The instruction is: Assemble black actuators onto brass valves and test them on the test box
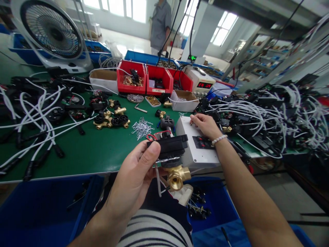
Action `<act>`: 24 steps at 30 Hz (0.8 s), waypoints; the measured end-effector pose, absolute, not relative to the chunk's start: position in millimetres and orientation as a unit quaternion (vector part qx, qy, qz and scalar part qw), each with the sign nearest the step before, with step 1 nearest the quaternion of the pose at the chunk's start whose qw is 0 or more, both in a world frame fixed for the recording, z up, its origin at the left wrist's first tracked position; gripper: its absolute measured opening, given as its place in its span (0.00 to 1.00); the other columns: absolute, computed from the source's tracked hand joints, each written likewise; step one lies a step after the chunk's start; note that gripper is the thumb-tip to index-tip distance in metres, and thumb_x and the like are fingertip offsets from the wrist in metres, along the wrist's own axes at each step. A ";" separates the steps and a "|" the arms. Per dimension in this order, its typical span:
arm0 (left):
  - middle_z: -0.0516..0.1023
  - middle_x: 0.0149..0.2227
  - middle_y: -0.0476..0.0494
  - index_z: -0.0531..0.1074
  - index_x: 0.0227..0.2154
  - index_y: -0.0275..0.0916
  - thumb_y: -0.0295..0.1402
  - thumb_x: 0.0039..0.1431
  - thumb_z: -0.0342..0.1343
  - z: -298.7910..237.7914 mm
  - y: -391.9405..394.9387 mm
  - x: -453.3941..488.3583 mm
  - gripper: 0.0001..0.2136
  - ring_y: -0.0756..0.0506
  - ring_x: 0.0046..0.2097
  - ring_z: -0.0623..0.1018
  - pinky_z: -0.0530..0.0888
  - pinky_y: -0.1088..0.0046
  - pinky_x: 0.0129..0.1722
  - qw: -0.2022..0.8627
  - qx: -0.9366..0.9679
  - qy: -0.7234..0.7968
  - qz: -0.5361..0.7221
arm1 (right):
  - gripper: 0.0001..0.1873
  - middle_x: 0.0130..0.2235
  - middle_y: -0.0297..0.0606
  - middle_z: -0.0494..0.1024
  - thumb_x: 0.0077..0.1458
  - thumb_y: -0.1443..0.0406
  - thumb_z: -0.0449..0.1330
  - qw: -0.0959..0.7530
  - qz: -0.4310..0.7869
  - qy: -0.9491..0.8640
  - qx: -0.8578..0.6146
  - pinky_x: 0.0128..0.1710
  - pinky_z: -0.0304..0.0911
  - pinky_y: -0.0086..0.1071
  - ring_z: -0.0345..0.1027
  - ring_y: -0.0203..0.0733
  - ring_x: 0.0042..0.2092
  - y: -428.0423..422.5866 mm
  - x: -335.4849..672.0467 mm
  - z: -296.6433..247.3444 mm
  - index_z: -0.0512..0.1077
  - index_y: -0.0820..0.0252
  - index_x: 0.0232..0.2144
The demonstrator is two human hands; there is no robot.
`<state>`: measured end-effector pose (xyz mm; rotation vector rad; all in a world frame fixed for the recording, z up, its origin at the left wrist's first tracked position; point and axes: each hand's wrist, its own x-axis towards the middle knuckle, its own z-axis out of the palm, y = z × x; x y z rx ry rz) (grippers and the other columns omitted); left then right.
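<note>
- Grip of your left hand [136,171]: thumb and fingers are wrapped firmly round a black housing [171,145] with a brass valve [177,176] beneath it, at the centre of the frame.
- Your right hand [205,126] has its fingertips drawn together at the top of the white box [203,157], right of centre; whether they pinch anything, I cannot tell.
- A drop seems your likeliest trouble: the brass end probably weighs most and hangs in front of the counter's near edge, so a slackened thumb could send it toward the blue bin [223,206] below.
- Thin red wires [152,135] beside your left fingers could snag or strain if you press there.
- Loose metal pins [142,128], near centre, could scatter if you sweep that hand forward.
- Green counter [108,154] spans the middle; white cables [246,105] crowd its right, brass-and-black fittings [110,120] sit left of centre, red bins [131,90] stand behind.
- Beyond your work: a fan [56,31] upper left, bright windows [117,6] along the top, a person [160,27] standing top centre.
</note>
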<state>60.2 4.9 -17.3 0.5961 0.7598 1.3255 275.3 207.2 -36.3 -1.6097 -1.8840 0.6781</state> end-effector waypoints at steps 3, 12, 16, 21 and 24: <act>0.76 0.40 0.39 0.69 0.49 0.34 0.48 0.61 0.57 -16.8 5.2 60.2 0.23 0.47 0.39 0.78 0.76 0.76 0.38 0.679 0.260 0.343 0.595 | 0.17 0.21 0.34 0.66 0.55 0.58 0.56 0.284 0.253 -0.700 -0.604 0.28 0.51 0.27 0.55 0.31 0.25 206.8 274.7 -35.9 0.71 0.67 0.23; 0.76 0.42 0.38 0.69 0.52 0.35 0.48 0.59 0.59 -16.9 3.7 58.3 0.25 0.47 0.40 0.78 0.75 0.79 0.35 0.660 0.259 0.346 0.615 | 0.30 0.24 0.41 0.71 0.53 0.44 0.54 0.292 0.267 -0.701 -0.594 0.34 0.57 0.29 0.62 0.35 0.28 213.9 277.9 -41.1 0.69 0.65 0.19; 0.75 0.43 0.37 0.67 0.53 0.34 0.48 0.58 0.60 -16.6 4.6 57.9 0.27 0.46 0.41 0.78 0.76 0.77 0.36 0.662 0.253 0.351 0.611 | 0.27 0.26 0.42 0.73 0.48 0.45 0.57 0.286 0.274 -0.710 -0.582 0.35 0.56 0.30 0.62 0.35 0.30 210.8 279.2 -40.2 0.68 0.64 0.18; 0.75 0.45 0.34 0.65 0.53 0.31 0.49 0.58 0.60 -14.4 4.1 56.4 0.29 0.46 0.39 0.78 0.75 0.78 0.34 0.666 0.256 0.346 0.610 | 0.20 0.25 0.36 0.70 0.39 0.52 0.62 0.285 0.285 -0.714 -0.572 0.32 0.54 0.29 0.58 0.33 0.28 205.0 277.6 -35.2 0.69 0.65 0.24; 0.75 0.44 0.34 0.64 0.54 0.31 0.47 0.59 0.60 -13.6 2.9 55.0 0.28 0.47 0.37 0.78 0.74 0.79 0.31 0.667 0.255 0.339 0.612 | 0.20 0.28 0.37 0.72 0.38 0.54 0.64 0.285 0.295 -0.713 -0.568 0.31 0.55 0.29 0.60 0.34 0.29 207.7 277.4 -35.9 0.71 0.66 0.28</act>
